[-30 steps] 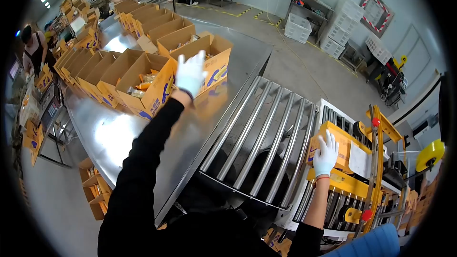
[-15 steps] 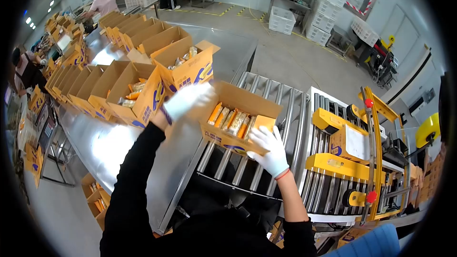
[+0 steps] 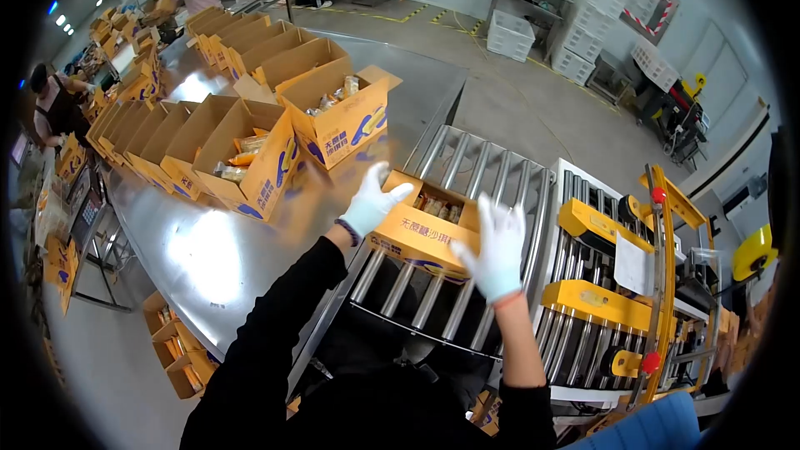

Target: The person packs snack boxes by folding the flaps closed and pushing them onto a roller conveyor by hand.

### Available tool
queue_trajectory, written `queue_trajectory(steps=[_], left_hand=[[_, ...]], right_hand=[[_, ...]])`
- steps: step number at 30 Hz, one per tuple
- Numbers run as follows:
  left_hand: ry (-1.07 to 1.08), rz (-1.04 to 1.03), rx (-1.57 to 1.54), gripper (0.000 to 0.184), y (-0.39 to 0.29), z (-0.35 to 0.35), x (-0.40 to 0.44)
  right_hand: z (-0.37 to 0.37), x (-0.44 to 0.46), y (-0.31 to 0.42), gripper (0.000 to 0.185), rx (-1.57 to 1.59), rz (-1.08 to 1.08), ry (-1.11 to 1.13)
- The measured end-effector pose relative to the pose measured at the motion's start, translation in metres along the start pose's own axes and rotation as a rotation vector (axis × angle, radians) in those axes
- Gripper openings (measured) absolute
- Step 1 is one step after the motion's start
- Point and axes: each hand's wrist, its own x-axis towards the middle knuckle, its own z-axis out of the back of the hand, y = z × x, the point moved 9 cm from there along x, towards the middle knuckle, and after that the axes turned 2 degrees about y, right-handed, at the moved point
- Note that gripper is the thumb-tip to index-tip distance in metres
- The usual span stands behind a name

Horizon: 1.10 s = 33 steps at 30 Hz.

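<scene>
A carton (image 3: 423,237) sits on the roller conveyor (image 3: 398,290), its near flap folded inward over part of the opening; wrapped bars show inside. My left hand (image 3: 372,202), in a white glove, is at the carton's left side with thumb and fingers apart. Beside the right end of the carton is my right hand (image 3: 497,252), also gloved, with its fingers spread. Neither hand is wrapped round anything. Two open cartons with wrapped packets, one nearer (image 3: 247,158) and one farther (image 3: 337,112), stand on the metal table to the left.
Rows of open cartons line the metal table (image 3: 196,262). A yellow-framed sealing machine (image 3: 596,302) adjoins the rollers on the right. More cartons (image 3: 177,346) are low at the left. Two people work at far left and back; another stands behind. White crates (image 3: 510,35) are at the back.
The carton came from the table onto the rollers, and its near flap has folded in. My left hand moved right to it. The earlier carton moved along into the machine and is largely out of sight.
</scene>
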Motion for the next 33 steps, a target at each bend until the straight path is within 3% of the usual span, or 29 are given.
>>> queue_trajectory(steps=[2,4,5,7,8,9,10,11,12,14,16,18,20,21,22,23,24,25,26,27,28,30,32,33], left_hand=[[0.386,0.386,-0.553,0.071,0.038,-0.034,-0.009],[0.435,0.291,-0.347,0.07,0.021,-0.049,-0.004],[0.331,0.279,-0.182,0.062,0.026,-0.062,0.004],[0.132,0.303,-0.243,0.05,-0.001,-0.098,-0.003],[0.241,0.246,-0.213,0.049,-0.03,-0.127,-0.013],[0.275,0.018,-0.31,0.052,-0.05,-0.168,-0.028],[0.29,-0.05,-0.229,0.06,-0.096,-0.164,-0.049],[0.733,0.049,-0.334,0.07,-0.08,-0.221,-0.067],[1.016,0.269,-0.427,0.075,-0.08,-0.231,-0.094],[1.119,0.111,-0.314,0.073,-0.093,-0.197,-0.089],[0.598,-0.275,0.172,0.071,-0.066,-0.13,-0.027],[0.258,-0.269,0.294,0.067,-0.059,-0.029,0.043],[0.059,-0.258,0.819,0.067,-0.056,0.056,0.096],[-0.001,-0.255,1.051,0.07,-0.028,0.082,0.117],[-0.003,-0.239,1.136,0.056,0.013,0.098,0.131],[0.315,-0.088,1.227,0.036,0.045,0.096,0.137],[0.307,-0.089,1.222,0.036,0.052,0.092,0.138],[0.366,-0.156,1.166,0.033,0.041,0.074,0.13],[0.429,-0.225,1.111,0.035,0.031,0.052,0.122],[0.448,-0.23,1.06,0.036,0.01,0.031,0.109],[0.465,-0.233,1.008,0.038,-0.018,0.01,0.096],[0.497,-0.242,0.809,0.04,-0.072,-0.015,0.067],[0.595,-0.332,0.102,0.042,-0.098,-0.031,0.051],[0.456,-0.714,0.273,0.047,-0.141,-0.018,0.043]], right_hand=[[-0.013,-0.035,0.012,0.1,0.121,0.029,0.118],[-0.015,-0.049,-0.003,0.099,-0.007,-0.038,0.194],[-0.013,-0.05,-0.016,0.102,-0.083,-0.068,0.21],[-0.013,-0.043,-0.052,0.108,-0.186,-0.176,0.208],[-0.011,-0.037,-0.07,0.11,-0.257,-0.233,0.183],[-0.009,-0.029,-0.082,0.11,-0.276,-0.24,0.173],[-0.01,-0.024,-0.096,0.109,-0.296,-0.293,0.199],[-0.015,-0.024,-0.111,0.108,-0.312,-0.345,0.226],[-0.015,-0.022,-0.121,0.097,-0.477,-0.338,0.161],[-0.004,-0.042,-0.141,0.083,-0.328,-0.375,0.129],[0.002,-0.057,-0.155,0.078,-0.345,-0.377,0.067],[0.007,-0.068,-0.169,0.074,-0.355,-0.378,0.009],[0.005,-0.073,-0.183,0.068,-0.379,-0.404,0.052],[0.011,-0.073,-0.179,0.056,-0.416,-0.383,0.013],[0.017,-0.074,-0.172,0.056,-0.417,-0.379,0.007],[0.019,-0.073,-0.161,0.05,-0.395,-0.354,0.075],[0.018,-0.074,-0.152,0.046,-0.375,-0.332,0.144],[0.005,-0.075,-0.147,0.048,-0.257,-0.261,0.087],[-0.011,-0.081,-0.138,0.048,0.072,-0.194,0.005],[-0.022,-0.083,-0.112,0.048,0.142,-0.131,-0.044],[-0.021,-0.073,-0.074,0.051,0.276,-0.122,0.104],[-0.024,-0.064,-0.018,0.062,0.234,0.041,0.19],[-0.017,-0.061,0.008,0.085,0.289,0.077,0.142],[-0.006,-0.058,0.012,0.097,0.31,0.054,0.059]])
